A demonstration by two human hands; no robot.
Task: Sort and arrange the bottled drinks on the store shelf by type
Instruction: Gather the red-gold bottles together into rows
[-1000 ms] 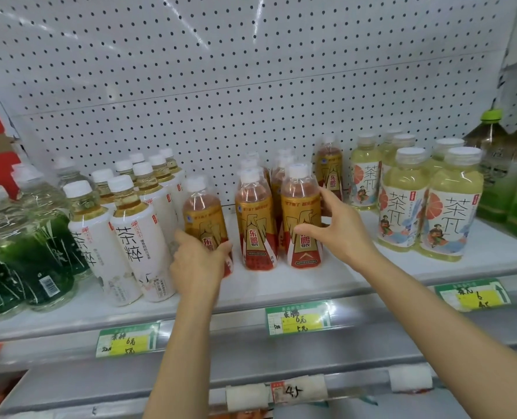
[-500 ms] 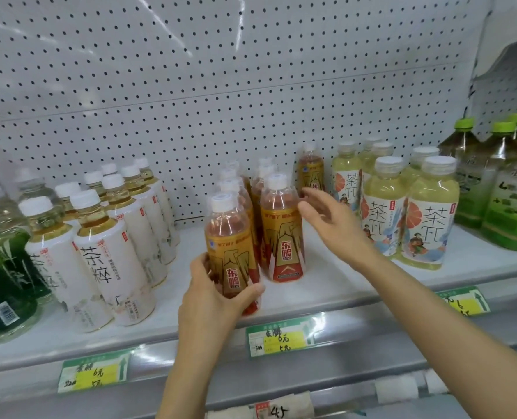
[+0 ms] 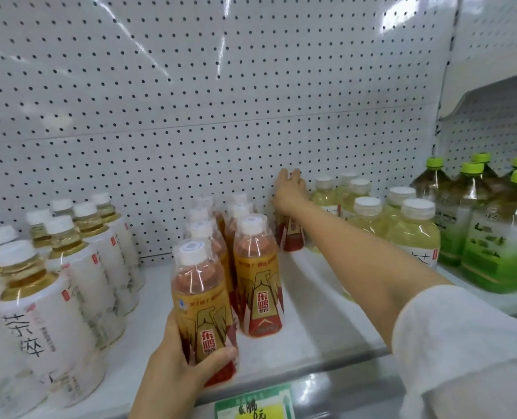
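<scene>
Shelf [image 3: 311, 322] w/ pegboard back [image 3: 221, 116] is seen closer than 1 s ago; view has shifted left and down. Groups by type, left to right: white-label tea bottles [image 3: 69, 285], orange drink rows [image 3: 257, 267] at centre, pale yellow bottles [image 3: 414, 234], green-cap bottles [image 3: 493, 231] at far right.

Changes: an orange bottle [image 3: 203, 303] has been brought from beside the white teas to the front of the left orange row, lower centre of frame, and is gripped round its base by the left hand [image 3: 178, 370]. The right hand [image 3: 289, 189] has been stretched to the back, centre right, and laid over the top of a stray orange bottle [image 3: 292, 234] beside the yellows; grip looks closed on it, though blurred.

Judged: orange group nearly consolidated; the stray is prob. next to join.
</scene>
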